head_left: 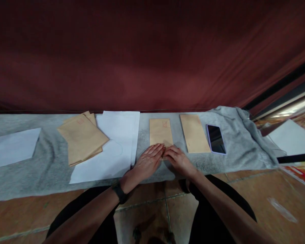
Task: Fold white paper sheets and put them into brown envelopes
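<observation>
A brown envelope (160, 131) lies flat on the grey cloth (51, 159), straight ahead. Its near end is under both of my hands. My left hand (148, 162) lies flat on it with fingers stretched out and together. My right hand (176, 158) rests beside it, fingers extended onto the same edge. A black band sits on my left wrist. A second brown envelope (194, 133) lies just to the right, apart from my hands.
A dark phone (216, 139) lies right of the second envelope. Left of my hands are white sheets (117, 142), a pile of brown envelopes (81, 139), and another white sheet (12, 147) far left. A dark red curtain hangs behind. Tiled floor shows below the table edge.
</observation>
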Action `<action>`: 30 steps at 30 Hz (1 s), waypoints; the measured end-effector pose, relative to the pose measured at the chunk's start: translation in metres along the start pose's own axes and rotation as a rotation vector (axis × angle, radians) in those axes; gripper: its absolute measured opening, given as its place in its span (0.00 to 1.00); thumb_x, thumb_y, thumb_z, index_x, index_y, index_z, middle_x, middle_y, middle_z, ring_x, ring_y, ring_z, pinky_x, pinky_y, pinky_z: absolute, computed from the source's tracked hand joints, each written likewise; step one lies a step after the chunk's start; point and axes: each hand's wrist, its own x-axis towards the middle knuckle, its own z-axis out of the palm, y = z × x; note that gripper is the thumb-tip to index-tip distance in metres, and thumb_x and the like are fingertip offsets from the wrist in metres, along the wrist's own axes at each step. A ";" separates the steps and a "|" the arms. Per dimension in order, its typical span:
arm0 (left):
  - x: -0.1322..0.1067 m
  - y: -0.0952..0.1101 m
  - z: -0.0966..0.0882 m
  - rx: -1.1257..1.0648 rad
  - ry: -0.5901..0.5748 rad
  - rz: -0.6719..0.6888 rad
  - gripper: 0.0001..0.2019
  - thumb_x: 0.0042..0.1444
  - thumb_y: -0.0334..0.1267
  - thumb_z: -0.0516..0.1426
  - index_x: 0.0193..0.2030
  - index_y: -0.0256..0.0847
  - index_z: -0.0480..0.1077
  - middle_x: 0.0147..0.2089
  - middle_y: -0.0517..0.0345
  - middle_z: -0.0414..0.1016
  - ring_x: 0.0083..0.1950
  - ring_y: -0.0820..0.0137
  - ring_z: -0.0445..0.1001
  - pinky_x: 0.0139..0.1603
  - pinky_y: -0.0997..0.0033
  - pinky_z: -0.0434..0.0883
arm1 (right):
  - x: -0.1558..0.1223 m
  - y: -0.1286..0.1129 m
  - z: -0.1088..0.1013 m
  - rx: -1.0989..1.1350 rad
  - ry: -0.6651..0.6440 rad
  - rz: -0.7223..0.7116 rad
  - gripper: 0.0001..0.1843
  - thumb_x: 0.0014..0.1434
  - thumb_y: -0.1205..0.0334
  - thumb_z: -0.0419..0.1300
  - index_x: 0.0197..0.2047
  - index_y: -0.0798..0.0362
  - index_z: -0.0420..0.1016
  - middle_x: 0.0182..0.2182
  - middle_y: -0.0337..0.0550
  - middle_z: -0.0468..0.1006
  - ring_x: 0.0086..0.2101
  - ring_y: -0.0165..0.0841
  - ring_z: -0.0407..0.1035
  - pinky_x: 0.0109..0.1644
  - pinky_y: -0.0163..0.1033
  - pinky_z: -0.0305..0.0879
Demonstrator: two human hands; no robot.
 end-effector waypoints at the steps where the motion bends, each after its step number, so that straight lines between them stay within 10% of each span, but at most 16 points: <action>1: 0.000 0.000 0.001 0.007 0.003 -0.002 0.25 0.69 0.33 0.46 0.71 0.34 0.58 0.73 0.45 0.60 0.75 0.64 0.55 0.75 0.56 0.55 | -0.001 -0.001 0.001 -0.028 0.009 0.002 0.10 0.69 0.69 0.54 0.45 0.51 0.76 0.45 0.45 0.79 0.48 0.36 0.72 0.55 0.45 0.68; 14: -0.003 0.001 0.010 0.017 -0.011 -0.125 0.29 0.63 0.25 0.46 0.71 0.36 0.58 0.75 0.46 0.57 0.76 0.66 0.53 0.75 0.56 0.55 | -0.029 -0.045 0.027 -0.181 -0.035 -0.061 0.29 0.71 0.55 0.53 0.69 0.63 0.62 0.66 0.60 0.67 0.66 0.44 0.60 0.72 0.53 0.57; 30: 0.002 0.009 -0.002 0.070 -0.009 -0.131 0.29 0.61 0.24 0.47 0.69 0.35 0.61 0.73 0.46 0.61 0.74 0.65 0.58 0.74 0.59 0.57 | -0.052 -0.021 0.006 -0.331 -0.034 -0.040 0.35 0.72 0.50 0.50 0.74 0.60 0.50 0.71 0.59 0.57 0.70 0.44 0.52 0.71 0.55 0.57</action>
